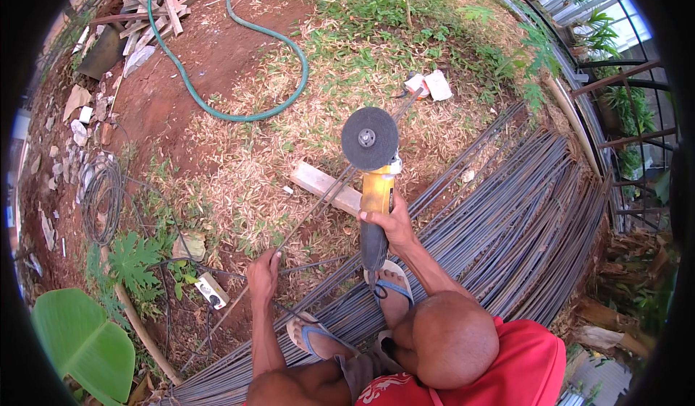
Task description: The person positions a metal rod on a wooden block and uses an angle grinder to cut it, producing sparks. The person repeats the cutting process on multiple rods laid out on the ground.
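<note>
My right hand (394, 225) grips a yellow and black angle grinder (376, 196), its dark cutting disc (369, 138) at the upper end. My left hand (264, 276) is closed around a thin steel rod (304, 218) that runs diagonally behind the grinder. Under the rods, a short wooden plank (322, 187) lies on dry grass. My sandalled feet (394, 294) are on or beside a broad bundle of long steel bars (507, 225) that stretches from the lower middle to the upper right. Whether the disc is spinning is not clear.
A power strip (211, 290) with dark cables lies lower left, near coiled wire (101, 203). A green hose (246, 116) loops at upper left by scrap wood (174, 15) and rubble. Small white items (438, 85) lie beyond the grinder. A metal fence (626, 138) borders the right.
</note>
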A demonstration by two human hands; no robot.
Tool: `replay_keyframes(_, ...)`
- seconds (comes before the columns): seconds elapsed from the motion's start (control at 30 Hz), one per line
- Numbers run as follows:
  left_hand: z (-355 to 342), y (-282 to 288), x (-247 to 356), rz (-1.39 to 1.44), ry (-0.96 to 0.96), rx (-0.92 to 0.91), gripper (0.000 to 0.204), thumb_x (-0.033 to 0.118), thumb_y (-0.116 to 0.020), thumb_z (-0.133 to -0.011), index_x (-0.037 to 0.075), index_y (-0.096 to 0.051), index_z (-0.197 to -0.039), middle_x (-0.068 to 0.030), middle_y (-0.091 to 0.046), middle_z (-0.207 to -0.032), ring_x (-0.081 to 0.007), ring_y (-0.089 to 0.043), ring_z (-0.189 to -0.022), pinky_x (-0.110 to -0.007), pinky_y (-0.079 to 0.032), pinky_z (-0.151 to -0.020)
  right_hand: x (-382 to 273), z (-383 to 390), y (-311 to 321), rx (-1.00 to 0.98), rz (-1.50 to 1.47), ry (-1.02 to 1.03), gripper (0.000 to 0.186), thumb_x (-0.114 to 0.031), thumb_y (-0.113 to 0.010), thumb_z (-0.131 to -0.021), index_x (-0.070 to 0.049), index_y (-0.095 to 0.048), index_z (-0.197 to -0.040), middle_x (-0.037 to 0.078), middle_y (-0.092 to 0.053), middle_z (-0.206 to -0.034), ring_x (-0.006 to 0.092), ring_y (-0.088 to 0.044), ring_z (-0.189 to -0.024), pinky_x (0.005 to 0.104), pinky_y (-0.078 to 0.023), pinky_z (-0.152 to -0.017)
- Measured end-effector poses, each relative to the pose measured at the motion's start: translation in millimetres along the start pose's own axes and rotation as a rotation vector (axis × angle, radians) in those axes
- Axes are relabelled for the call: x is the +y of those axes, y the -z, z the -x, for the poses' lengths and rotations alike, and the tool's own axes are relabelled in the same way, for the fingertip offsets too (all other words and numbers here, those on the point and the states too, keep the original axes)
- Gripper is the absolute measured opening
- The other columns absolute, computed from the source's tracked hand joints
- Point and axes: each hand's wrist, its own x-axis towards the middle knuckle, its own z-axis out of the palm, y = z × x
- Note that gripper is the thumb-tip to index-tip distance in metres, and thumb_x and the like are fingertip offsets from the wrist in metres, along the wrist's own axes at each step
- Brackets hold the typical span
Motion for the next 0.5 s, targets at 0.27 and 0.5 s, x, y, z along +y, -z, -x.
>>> replay_keyframes(0.27,-6.6,-7.6,1.8,-0.002,0.011,-0.036,0.023,0.029,-0.063,-0.105,0.007,-0.071,-0.109,-0.0244,-0.065,-0.079,-0.0466,-0.065,-0.076,-0.052,-0.049,-0.071,-11.9,5.8,3.2,0.006,-0.042,-0.024,0.061,-0.004,-0.080,-0.079,0.000,-0.050,-0.133,0.009,-0.068,-0.102,0.0192,-0.071,-0.087,0.0347,-0.059,-0.079)
replay_keyframes(0.5,-6.8,-11.1,-3.6,-0.009,-0.012,-0.029,0.024,0.027,-0.061,-0.106,0.008,-0.072,-0.115,-0.0255,-0.065,-0.081,-0.0454,-0.064,-0.075,-0.051,-0.050,-0.072,-4.9,4.7,17.1,0.013,-0.015,0.019,0.061,-0.004,-0.080,-0.079,0.000,-0.051,-0.132,0.009,-0.068,-0.101,0.0190,-0.070,-0.088,0.0352,-0.059,-0.081)
